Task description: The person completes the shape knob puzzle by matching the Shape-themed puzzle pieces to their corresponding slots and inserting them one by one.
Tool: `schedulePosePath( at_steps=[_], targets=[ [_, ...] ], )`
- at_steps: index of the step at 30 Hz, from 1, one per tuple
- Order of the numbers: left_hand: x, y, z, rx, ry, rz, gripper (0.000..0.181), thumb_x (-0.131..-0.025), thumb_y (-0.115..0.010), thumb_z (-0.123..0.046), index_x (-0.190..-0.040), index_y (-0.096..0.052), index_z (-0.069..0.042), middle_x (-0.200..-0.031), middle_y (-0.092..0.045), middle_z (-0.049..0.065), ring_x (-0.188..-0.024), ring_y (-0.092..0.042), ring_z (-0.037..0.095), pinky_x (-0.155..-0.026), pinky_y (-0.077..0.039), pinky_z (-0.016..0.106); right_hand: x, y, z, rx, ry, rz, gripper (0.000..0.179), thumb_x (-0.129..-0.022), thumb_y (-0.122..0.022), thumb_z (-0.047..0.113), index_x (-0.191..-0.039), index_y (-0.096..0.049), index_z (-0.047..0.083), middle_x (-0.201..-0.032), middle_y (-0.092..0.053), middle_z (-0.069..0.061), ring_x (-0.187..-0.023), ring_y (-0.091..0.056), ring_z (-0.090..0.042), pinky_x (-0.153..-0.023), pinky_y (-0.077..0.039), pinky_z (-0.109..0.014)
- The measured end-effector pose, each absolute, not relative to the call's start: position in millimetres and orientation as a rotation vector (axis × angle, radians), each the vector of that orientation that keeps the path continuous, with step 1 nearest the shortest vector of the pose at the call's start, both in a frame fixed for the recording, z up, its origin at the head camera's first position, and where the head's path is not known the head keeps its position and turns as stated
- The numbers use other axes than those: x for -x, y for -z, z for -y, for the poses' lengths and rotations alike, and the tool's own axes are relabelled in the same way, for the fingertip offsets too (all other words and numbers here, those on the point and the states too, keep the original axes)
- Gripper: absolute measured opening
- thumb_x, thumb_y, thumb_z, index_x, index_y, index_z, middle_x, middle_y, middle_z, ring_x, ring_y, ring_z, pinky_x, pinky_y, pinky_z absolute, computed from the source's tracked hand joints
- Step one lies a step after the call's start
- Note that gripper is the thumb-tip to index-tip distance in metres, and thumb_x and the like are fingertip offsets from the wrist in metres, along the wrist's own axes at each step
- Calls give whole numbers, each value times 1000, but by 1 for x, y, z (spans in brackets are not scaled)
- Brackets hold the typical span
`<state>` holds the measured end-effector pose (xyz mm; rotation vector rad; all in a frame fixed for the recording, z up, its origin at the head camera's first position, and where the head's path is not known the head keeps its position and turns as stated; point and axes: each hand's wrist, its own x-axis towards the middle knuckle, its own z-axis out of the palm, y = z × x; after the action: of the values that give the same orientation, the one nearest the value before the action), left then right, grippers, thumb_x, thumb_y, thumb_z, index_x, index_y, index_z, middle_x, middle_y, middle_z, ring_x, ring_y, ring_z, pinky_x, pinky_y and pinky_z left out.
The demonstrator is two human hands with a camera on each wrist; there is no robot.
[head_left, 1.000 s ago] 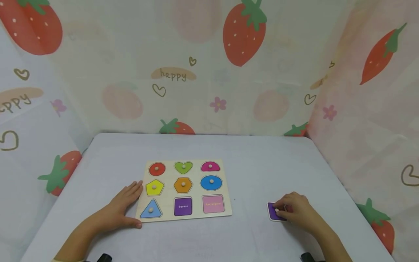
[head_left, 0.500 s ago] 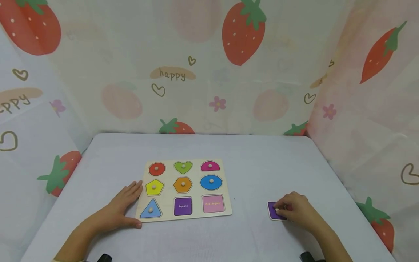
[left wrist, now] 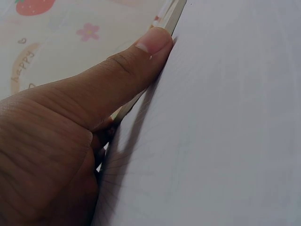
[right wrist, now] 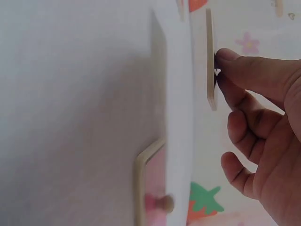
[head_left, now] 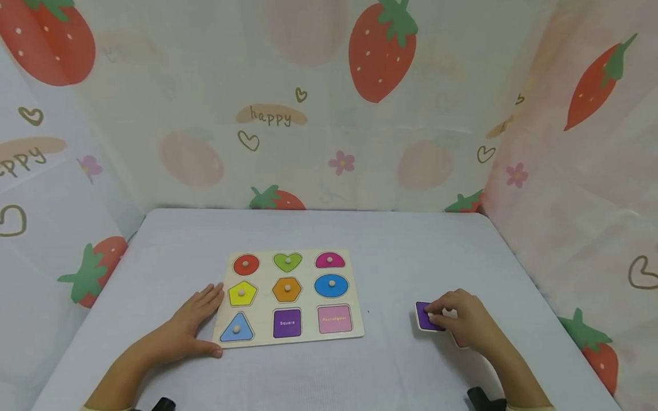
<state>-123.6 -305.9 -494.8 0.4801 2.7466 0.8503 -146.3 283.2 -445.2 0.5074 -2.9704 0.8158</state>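
In the head view my left hand lies at the left edge of a wooden shape puzzle board, fingers straight and thumb at its lower corner. The left wrist view shows that thumb against the board's edge. My right hand pinches the small knob of a purple square puzzle piece. That piece is off the table, its wooden edge showing in the right wrist view. Below my right hand a pink puzzle piece with a knob lies on the table, mostly hidden in the head view.
On the board sit several knobbed shapes, among them a blue triangle and a blue oval. Two recesses read "Square" and "Rectangular". A white cloth covers the table; strawberry-print sheets surround it.
My right hand has lifted the purple square piece off the table, slightly up and left, uncovering part of the pink piece. The left hand and board have stayed put.
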Motion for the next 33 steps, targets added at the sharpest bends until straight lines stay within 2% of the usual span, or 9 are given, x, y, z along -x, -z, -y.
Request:
schedulePosePath(
  at_steps=[5,11,14,23,33],
  targets=[
    [123,495,306,-478,-858,-2740,129,-66,-85,-66,-162,-25,-5,-172,-17,12,-158,-5,39,-129,5,41,150,435,-270,-531,-825,2960,15,-86,-82,13,-97,-82,24,-95,-73,16,-96,-60,-15,-82,-52,-37],
    [124,495,306,-461,-850,-2739,129,-65,-86,-65,-162,-25,-5,-172,-17,12,-158,-5,40,-129,-1,53,156,428,-254,-574,-868,2918,16,-86,-82,12,-97,-82,23,-95,-74,14,-96,-61,-19,-82,-53,-44],
    [125,495,306,-460,-839,-2743,129,-65,-86,-65,-162,-26,-6,-172,-17,12,-159,-5,39,-127,-5,58,159,425,-245,-573,-885,2899,16,-86,-82,11,-96,-81,24,-94,-73,13,-96,-60,-18,-82,-53,-44],
    [126,494,306,-465,-822,-2758,129,-65,-86,-65,-162,-27,-6,-171,-18,12,-158,-6,40,-125,-8,63,167,422,-211,-622,-979,2873,14,-87,-82,13,-97,-81,23,-94,-72,12,-98,-61,-24,-84,-53,-48],
    [125,495,306,-463,-842,-2737,128,-66,-86,-65,-162,-26,-6,-172,-17,11,-158,-5,39,-128,-4,56,175,415,-171,-651,-1017,2884,13,-88,-82,16,-99,-81,23,-94,-72,12,-100,-60,-23,-87,-54,-49]
  ],
)
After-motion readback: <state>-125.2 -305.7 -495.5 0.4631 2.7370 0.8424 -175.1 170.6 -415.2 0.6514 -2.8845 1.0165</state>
